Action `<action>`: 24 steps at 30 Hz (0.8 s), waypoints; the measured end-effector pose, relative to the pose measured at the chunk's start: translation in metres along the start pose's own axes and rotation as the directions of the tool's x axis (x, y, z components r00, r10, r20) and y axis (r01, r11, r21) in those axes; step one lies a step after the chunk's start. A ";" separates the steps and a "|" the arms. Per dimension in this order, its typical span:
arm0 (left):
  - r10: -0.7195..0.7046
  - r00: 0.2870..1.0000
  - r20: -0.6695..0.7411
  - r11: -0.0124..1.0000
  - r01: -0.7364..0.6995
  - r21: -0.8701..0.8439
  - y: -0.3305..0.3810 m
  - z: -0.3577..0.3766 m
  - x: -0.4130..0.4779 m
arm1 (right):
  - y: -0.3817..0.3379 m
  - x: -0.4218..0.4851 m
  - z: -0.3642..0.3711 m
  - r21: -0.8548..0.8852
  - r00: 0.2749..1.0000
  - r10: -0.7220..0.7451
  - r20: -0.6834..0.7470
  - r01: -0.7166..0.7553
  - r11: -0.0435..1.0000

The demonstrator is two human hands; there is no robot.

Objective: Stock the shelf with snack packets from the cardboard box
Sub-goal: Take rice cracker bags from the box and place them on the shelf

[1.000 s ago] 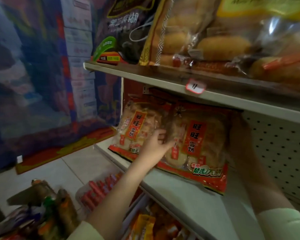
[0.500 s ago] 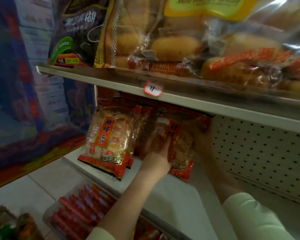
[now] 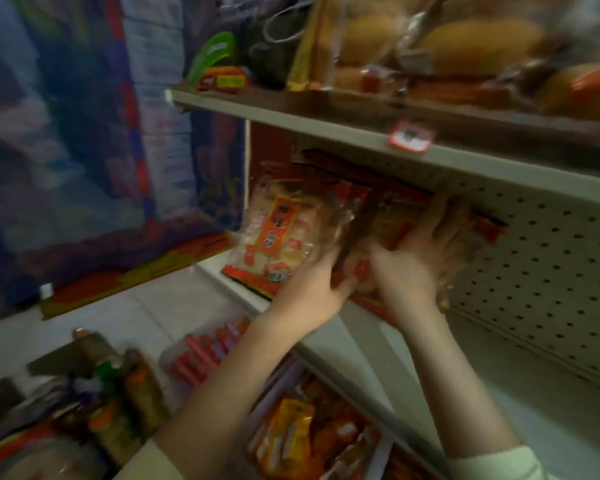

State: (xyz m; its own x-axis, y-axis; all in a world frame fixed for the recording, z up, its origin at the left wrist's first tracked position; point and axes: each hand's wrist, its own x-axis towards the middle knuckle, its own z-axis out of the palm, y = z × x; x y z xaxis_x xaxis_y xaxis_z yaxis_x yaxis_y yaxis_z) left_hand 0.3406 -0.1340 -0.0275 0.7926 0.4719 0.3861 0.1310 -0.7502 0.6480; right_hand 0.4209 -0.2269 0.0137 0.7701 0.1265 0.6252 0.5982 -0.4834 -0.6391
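Fingers [image 3: 442, 220] of my right hand [image 3: 413, 268] lie spread on a light, brittle-filled snack packet [image 3: 374, 230]; left hand [image 3: 310, 287] grip unclear; I judge the edges the safest hold.

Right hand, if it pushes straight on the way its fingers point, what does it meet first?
The right hand presses on a snack packet, so that comes first. Pushed further, the packet likely meets the pegboard back panel, though depth is unclear.

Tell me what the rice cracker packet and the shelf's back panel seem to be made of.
Rice cracker packet: thin clear plastic film, glossy, printed red and orange; pale crackers show through and it glints. Back panel: cream perforated sheet, matte, probably painted metal; regular rows of small holes, though blur leaves the material open.
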 end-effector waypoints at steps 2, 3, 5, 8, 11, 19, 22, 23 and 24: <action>-0.028 1.000 0.001 0.999 0.028 0.019 -0.019 -0.034 -0.018 | -0.035 -0.038 0.016 0.158 0.969 -0.243 0.054 0.232 0.960; -0.053 0.999 0.006 0.998 0.053 0.025 -0.032 -0.053 -0.029 | -0.050 -0.059 0.027 0.243 0.934 -0.341 0.105 0.309 0.920; -0.128 0.992 -0.015 0.989 0.129 0.079 -0.058 -0.087 -0.053 | -0.073 -0.090 0.056 0.412 0.847 -0.492 0.199 0.383 0.827; -0.311 0.947 -0.077 0.913 0.320 0.254 -0.096 -0.136 -0.097 | -0.105 -0.138 0.096 0.550 0.708 -0.565 0.424 0.294 0.781; -0.553 0.829 -0.088 0.766 0.547 0.339 -0.137 -0.180 -0.150 | -0.127 -0.187 0.137 0.530 0.459 -0.513 0.726 0.103 0.842; -0.914 0.320 0.249 0.399 0.816 0.417 -0.199 -0.224 -0.245 | -0.143 -0.269 0.172 0.452 -0.207 -0.439 0.874 0.020 0.892; -0.899 0.382 0.216 0.438 0.814 0.382 -0.213 -0.216 -0.254 | -0.137 -0.284 0.181 0.448 -0.223 -0.426 0.877 0.062 0.892; -0.887 0.413 0.208 0.462 0.801 0.379 -0.215 -0.214 -0.254 | -0.134 -0.286 0.182 0.441 -0.220 -0.424 0.878 0.029 0.897; -0.875 0.439 0.206 0.485 0.790 0.375 -0.217 -0.212 -0.255 | -0.132 -0.288 0.183 0.434 -0.215 -0.427 0.878 -0.016 0.901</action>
State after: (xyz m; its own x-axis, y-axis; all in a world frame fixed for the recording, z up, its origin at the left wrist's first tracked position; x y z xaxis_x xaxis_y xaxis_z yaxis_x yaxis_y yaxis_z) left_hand -0.0160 0.0064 -0.1270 0.3559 0.7681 -0.5323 0.9130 -0.1642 0.3734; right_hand 0.1604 -0.0410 -0.1640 -0.2266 0.9399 -0.2556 0.6229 -0.0619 -0.7798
